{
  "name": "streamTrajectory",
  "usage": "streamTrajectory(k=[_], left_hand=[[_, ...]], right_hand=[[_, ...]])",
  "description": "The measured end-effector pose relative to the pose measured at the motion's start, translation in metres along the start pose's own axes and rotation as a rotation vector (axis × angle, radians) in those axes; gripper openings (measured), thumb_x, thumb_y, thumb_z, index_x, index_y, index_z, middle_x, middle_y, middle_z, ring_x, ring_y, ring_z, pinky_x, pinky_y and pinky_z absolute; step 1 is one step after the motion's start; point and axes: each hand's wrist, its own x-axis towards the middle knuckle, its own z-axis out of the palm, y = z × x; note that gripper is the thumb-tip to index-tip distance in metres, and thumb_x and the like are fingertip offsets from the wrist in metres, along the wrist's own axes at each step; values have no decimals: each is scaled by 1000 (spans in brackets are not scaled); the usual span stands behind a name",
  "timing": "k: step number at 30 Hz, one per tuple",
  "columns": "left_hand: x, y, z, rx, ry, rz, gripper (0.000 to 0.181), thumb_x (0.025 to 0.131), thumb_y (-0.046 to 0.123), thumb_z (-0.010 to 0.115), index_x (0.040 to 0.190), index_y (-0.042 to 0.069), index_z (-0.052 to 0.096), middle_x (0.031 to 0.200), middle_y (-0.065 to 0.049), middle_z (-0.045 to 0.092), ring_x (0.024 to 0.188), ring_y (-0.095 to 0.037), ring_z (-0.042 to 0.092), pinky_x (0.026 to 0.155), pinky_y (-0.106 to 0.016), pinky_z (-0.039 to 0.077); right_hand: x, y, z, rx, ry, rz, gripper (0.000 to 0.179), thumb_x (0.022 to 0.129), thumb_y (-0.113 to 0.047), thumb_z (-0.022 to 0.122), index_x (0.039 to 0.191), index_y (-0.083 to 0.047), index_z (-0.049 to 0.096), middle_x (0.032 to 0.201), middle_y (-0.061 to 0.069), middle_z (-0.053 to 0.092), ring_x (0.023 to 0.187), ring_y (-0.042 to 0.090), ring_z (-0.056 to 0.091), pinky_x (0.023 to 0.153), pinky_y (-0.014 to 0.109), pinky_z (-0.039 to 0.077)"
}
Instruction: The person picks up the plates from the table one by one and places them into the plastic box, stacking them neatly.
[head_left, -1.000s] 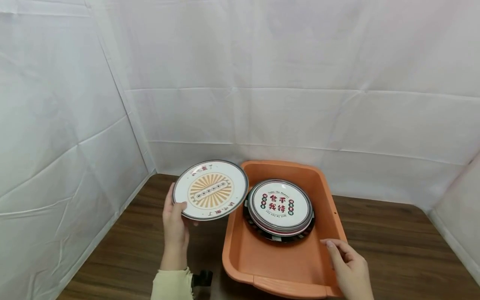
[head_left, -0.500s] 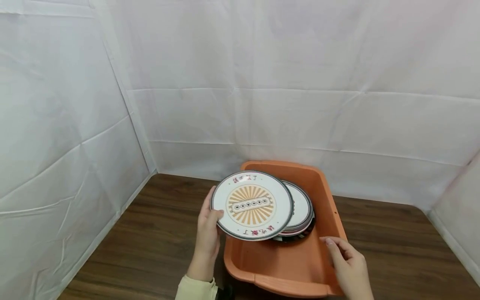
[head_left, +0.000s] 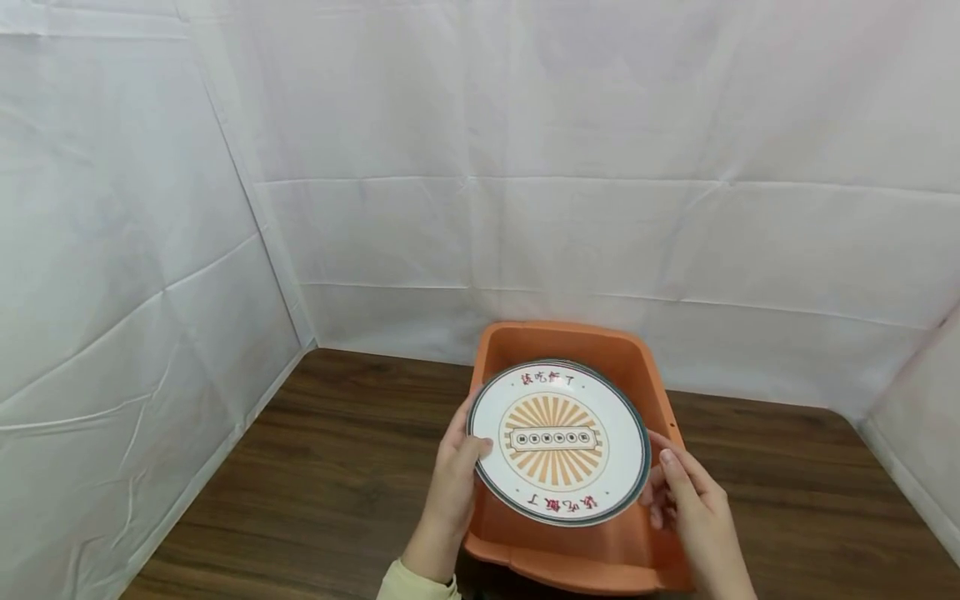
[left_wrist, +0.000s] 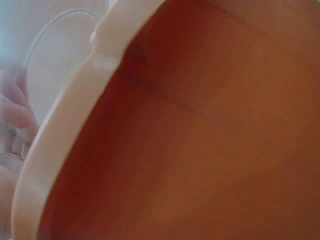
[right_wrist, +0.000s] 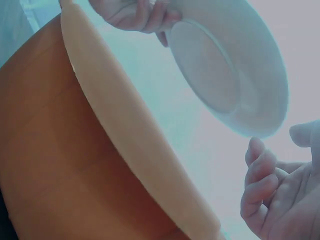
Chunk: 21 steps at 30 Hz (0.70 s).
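Observation:
A white plate (head_left: pixel 555 500) with an orange sunburst, red lettering and a dark rim faces up over the orange tub (head_left: pixel 577 575) in the head view. My left hand (head_left: pixel 452 467) pinches its left edge, thumb on top and fingers beneath. At the opposite edge, my right hand (head_left: pixel 697 500) has its fingertips right by the rim. Its fingers are loosely bent and the thumb stands apart in the right wrist view, where the plate's underside (right_wrist: pixel 205 65) shows above the tub's rim (right_wrist: pixel 125 110). The held plate covers the stack of plates inside the tub.
The tub stands on a dark wood-grain table (head_left: pixel 337 467). A white sheet (head_left: pixel 585 167) hangs behind the table, and more white sheeting closes off the left and right sides.
My left hand has carried the sunburst plate from left of the tub rightward over it, covering the plate stack. My right hand's fingers have come up to the plate's right rim.

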Motion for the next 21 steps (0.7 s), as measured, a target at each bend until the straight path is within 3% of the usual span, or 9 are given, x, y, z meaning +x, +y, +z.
streamTrajectory(k=[2, 4, 6, 8, 10, 13, 17, 19, 21], left_hand=[[-1, -2, 2, 11, -15, -19, 65, 82, -4, 34, 146, 3, 22, 147, -15, 28, 124, -16, 38, 94, -19, 37], [-2, -4, 3, 17, -32, -36, 64, 82, -4, 34, 146, 3, 24, 146, -16, 29, 120, -14, 41, 93, -19, 37], [-3, -6, 3, 26, -45, -45, 63, 83, -4, 34, 145, 3, 26, 144, -17, 32, 113, -13, 46, 91, -19, 40], [-3, -8, 3, 30, -49, -50, 61, 85, -3, 33, 145, 4, 27, 142, -19, 35, 108, -13, 51, 87, -20, 43], [-3, -10, 3, 40, -49, -48, 59, 86, -4, 32, 145, 4, 28, 140, -21, 36, 105, -13, 54, 84, -21, 45], [-3, -12, 3, 61, -54, -40, 58, 88, -5, 28, 145, 4, 26, 140, -22, 37, 101, -13, 57, 80, -21, 48], [-1, -10, 3, 120, -68, -40, 59, 88, -5, 26, 146, 6, 24, 138, -23, 38, 86, -13, 61, 70, -21, 49], [1, -7, 3, 167, -83, -57, 60, 88, -5, 27, 146, 8, 23, 138, -22, 39, 80, -13, 61, 69, -21, 48], [3, -3, 3, 216, -111, -71, 60, 88, -5, 27, 147, 8, 21, 140, -20, 37, 86, -9, 58, 77, -19, 44]], right_hand=[[1, -1, 1, -33, -11, 24, 53, 99, -41, 36, 134, -1, 43, 72, 10, 54, 53, 16, 47, 47, 28, 40], [2, -2, 3, -66, -35, 59, 59, 99, -43, 33, 138, 2, 37, 96, 16, 58, 76, 16, 55, 61, 25, 47], [3, -2, 4, -103, -58, 103, 63, 99, -46, 31, 141, 2, 33, 121, 20, 51, 99, 15, 51, 76, 19, 45], [4, -1, 6, -117, -70, 119, 62, 100, -44, 29, 141, 2, 31, 135, 18, 41, 113, 13, 43, 86, 14, 39], [4, 0, 8, -111, -69, 121, 59, 100, -42, 29, 141, 1, 33, 132, 16, 46, 114, 10, 42, 88, 13, 37], [5, 2, 10, -93, -48, 95, 51, 101, -37, 28, 138, -3, 39, 114, 5, 58, 101, 3, 46, 82, 11, 37], [8, 1, 12, 19, -42, 63, 48, 101, -36, 33, 136, -4, 40, 99, -6, 59, 97, 3, 48, 82, 13, 37], [10, -1, 12, 86, -39, 64, 48, 100, -37, 36, 136, -5, 38, 100, -7, 58, 97, 4, 49, 83, 13, 38], [13, -2, 12, 134, -37, 69, 50, 99, -38, 38, 138, -6, 35, 106, -8, 56, 99, 3, 50, 84, 12, 39]])
